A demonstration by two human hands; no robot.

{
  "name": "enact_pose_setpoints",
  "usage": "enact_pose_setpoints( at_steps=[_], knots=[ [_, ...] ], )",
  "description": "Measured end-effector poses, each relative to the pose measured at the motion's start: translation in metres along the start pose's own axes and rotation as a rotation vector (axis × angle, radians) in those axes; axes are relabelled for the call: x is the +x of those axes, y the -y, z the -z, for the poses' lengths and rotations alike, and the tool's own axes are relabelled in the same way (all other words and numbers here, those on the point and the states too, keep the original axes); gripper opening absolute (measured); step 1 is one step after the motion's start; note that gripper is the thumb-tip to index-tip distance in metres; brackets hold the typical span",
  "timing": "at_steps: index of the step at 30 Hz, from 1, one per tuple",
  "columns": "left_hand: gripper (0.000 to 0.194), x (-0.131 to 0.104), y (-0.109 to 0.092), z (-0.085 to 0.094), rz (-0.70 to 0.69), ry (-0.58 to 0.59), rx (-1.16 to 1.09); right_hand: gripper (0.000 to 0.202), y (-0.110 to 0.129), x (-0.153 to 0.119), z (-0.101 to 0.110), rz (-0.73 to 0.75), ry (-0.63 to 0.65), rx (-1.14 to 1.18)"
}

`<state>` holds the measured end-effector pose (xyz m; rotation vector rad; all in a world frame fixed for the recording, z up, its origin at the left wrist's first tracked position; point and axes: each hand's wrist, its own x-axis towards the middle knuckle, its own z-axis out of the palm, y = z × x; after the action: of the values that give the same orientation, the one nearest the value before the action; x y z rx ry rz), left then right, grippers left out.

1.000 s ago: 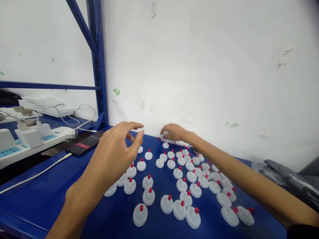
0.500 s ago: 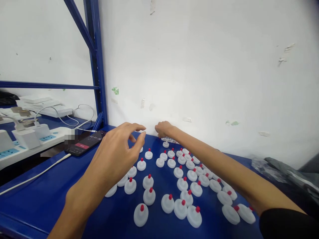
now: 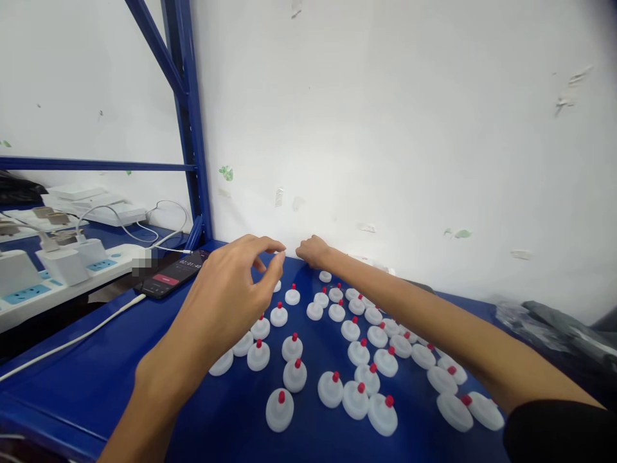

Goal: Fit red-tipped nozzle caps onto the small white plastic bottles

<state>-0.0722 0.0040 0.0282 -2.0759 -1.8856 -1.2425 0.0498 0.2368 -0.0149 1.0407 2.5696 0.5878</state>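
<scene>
My left hand (image 3: pixel 236 276) hovers over the left part of the blue table, thumb and index fingertips brought close in a pinch. Whatever may be between them is too small to make out. At the table's far edge by the wall, my right hand (image 3: pixel 314 251) is closed, its fingertips hidden. Just in front of it lies a white round cap (image 3: pixel 324 276) with no red tip showing. Many translucent white caps with red tips stand spread over the table, such as one cap (image 3: pixel 279 411) near the front and another cap (image 3: pixel 292 296) right of my left hand.
A phone (image 3: pixel 173 275) with a lit screen lies at left, beside a white power strip (image 3: pixel 110 263) and a white cable (image 3: pixel 77 344). A blue rack post (image 3: pixel 195 128) rises behind. Clear plastic (image 3: pixel 518 318) and dark bags (image 3: pixel 554 321) lie at right. A white wall (image 3: pixel 385 128) closes the back.
The view has shifted slightly, so most things sit a little further right. My right hand has drawn slightly toward my left hand. Clear plastic beside it now shows behind the forearm.
</scene>
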Motion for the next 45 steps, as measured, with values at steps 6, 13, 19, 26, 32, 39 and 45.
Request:
enact_pose_setpoints(
  at_steps=[6, 13, 19, 26, 32, 39, 45],
  knots=[
    [0.028, 0.0, -0.001, 0.002, 0.017, -0.032, 0.021, 0.021, -0.005, -0.024, 0.025, 0.06, -0.195, 0.212],
    [0.029, 0.0, 0.002, -0.005, -0.035, -0.005, -0.053, 0.023, -0.004, -0.107, 0.061, 0.259, -0.431, 1.062],
    [0.021, -0.001, -0.008, -0.009, -0.177, -0.022, -0.17, 0.048, 0.005, -0.151, 0.065, 0.405, -0.33, 1.523],
    [0.014, -0.002, -0.011, -0.008, -0.161, -0.031, -0.195, 0.049, -0.002, -0.162, 0.063, 0.495, -0.254, 1.548],
    [0.014, -0.002, -0.009, -0.005, -0.113, -0.083, -0.116, 0.032, 0.004, -0.161, 0.046, 0.271, -0.328, 1.226],
    [0.017, 0.0, -0.003, -0.013, -0.13, -0.032, -0.044, 0.009, 0.031, -0.143, 0.002, 0.004, -0.244, 0.554],
    [0.015, 0.001, -0.001, -0.012, -0.153, 0.078, -0.096, 0.014, 0.023, -0.154, 0.014, 0.051, -0.325, 0.733]
  ],
)
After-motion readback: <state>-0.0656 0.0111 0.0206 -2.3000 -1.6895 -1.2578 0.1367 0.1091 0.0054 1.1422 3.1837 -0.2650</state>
